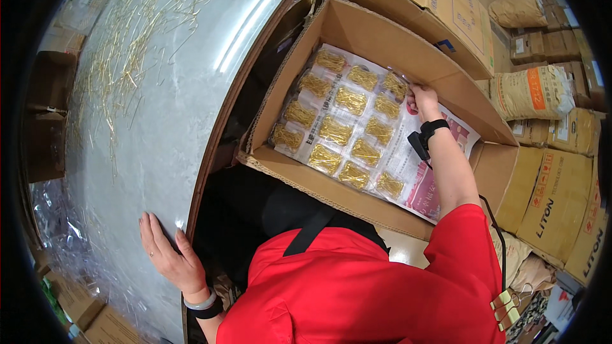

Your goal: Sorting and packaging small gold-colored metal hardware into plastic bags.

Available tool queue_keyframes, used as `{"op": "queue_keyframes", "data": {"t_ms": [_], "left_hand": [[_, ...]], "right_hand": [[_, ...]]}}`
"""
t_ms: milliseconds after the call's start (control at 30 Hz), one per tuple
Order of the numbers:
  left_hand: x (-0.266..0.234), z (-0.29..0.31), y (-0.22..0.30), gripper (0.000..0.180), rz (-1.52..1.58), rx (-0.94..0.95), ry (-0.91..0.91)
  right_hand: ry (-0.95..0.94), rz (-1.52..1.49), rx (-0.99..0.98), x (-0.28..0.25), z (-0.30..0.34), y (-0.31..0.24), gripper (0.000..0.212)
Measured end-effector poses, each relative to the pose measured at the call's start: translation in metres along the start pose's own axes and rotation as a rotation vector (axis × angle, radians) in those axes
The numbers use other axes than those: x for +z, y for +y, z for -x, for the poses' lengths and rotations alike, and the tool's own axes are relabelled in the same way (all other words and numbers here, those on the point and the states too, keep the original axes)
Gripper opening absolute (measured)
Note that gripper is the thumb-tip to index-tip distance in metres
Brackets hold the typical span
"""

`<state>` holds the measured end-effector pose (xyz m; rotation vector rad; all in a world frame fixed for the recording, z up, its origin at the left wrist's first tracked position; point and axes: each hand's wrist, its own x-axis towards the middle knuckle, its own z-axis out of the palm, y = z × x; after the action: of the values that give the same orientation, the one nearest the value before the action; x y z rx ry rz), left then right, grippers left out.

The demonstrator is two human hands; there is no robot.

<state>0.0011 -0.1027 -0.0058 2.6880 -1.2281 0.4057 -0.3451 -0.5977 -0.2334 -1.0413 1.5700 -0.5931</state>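
My right hand [423, 100] reaches into an open cardboard box [376, 14], its fingers closed at the edge of a small clear bag of gold-coloured wire pieces [395, 86] at the far end of a row. Several similar bags [351, 100] lie in rows beside it, on printed paper [417, 178] that lines the box. My left hand [167, 256] rests on the grey tabletop [172, 153] near its edge, fingers stretched out and holding nothing.
Loose thin gold wire pieces [127, 57] spread over the far left of the table. Crumpled clear plastic bags [70, 236] hang at the left edge. A closed carton [433, 6] stands behind the open box. Stacked cartons [553, 197] and a sack [532, 92] stand at the right.
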Motion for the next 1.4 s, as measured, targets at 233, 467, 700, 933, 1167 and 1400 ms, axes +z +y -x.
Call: {"op": "queue_keyframes", "data": {"t_ms": [233,467,700,933,1167,1400], "left_hand": [[0.0,0.0,0.001,0.052,0.008,-0.006,0.005],[0.0,0.0,0.001,0.052,0.005,-0.005,0.001],[-0.001,-0.001,0.001,0.052,0.011,-0.006,0.003],[0.0,-0.001,0.0,0.053,-0.002,0.004,0.009],[0.0,-0.001,0.002,0.053,0.007,-0.007,0.001],[0.0,0.0,0.001,0.052,0.007,-0.004,0.006]], "right_hand": [[0.421,0.569,-0.626,0.012,0.016,0.018,0.022],[0.14,0.891,-1.068,0.037,0.046,0.007,0.037],[0.083,0.98,-1.003,0.047,0.045,0.008,0.04],[0.084,1.007,-0.957,0.051,0.048,0.003,0.039],[0.079,0.999,-1.02,0.049,0.087,0.011,0.048],[0.045,0.964,-0.959,0.034,0.101,0.033,0.051]]}}
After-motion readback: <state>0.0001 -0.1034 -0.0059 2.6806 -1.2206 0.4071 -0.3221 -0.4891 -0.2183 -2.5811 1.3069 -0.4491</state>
